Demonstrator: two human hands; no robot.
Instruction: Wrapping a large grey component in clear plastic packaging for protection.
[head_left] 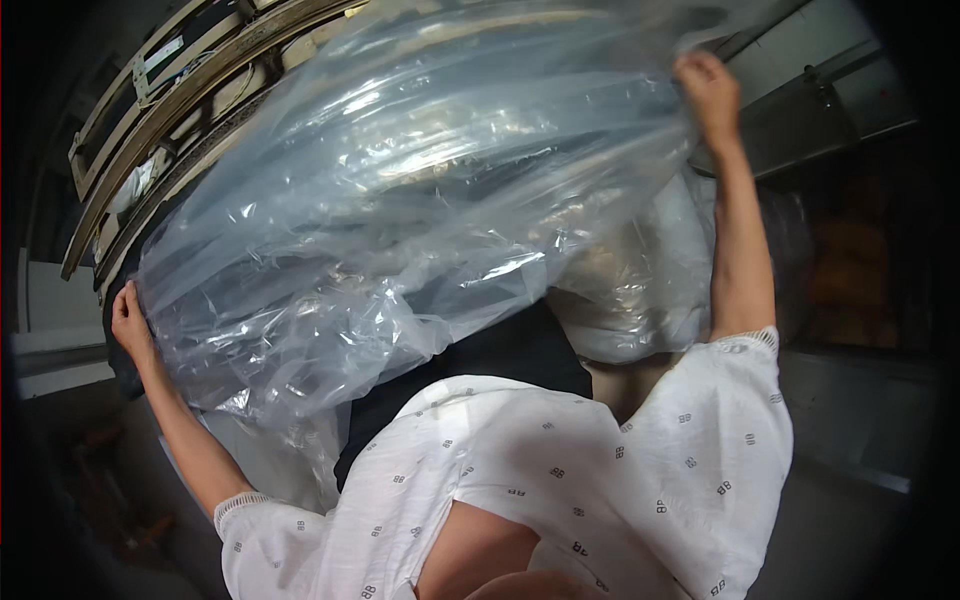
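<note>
A wide sheet of clear plastic film (420, 210) stretches between my two hands and hangs in shiny folds in front of my body. My left hand (130, 318) pinches its edge at the far left, low down. Higher up on the right, my right hand (708, 92) is closed on the opposite side of the film, arm reaching forward. Whether the film is a single sheet or a bag, I cannot tell. Its lower part droops over my dark clothing (500, 355).
At the upper left stands a machine frame with long curved-looking rails (165, 120) and some wiring. More clear plastic (640, 280) lies bundled beneath my right arm. Grey metal panels (800, 100) are at the upper right, and orange-brown stacked shapes (850, 265) sit in shadow farther right.
</note>
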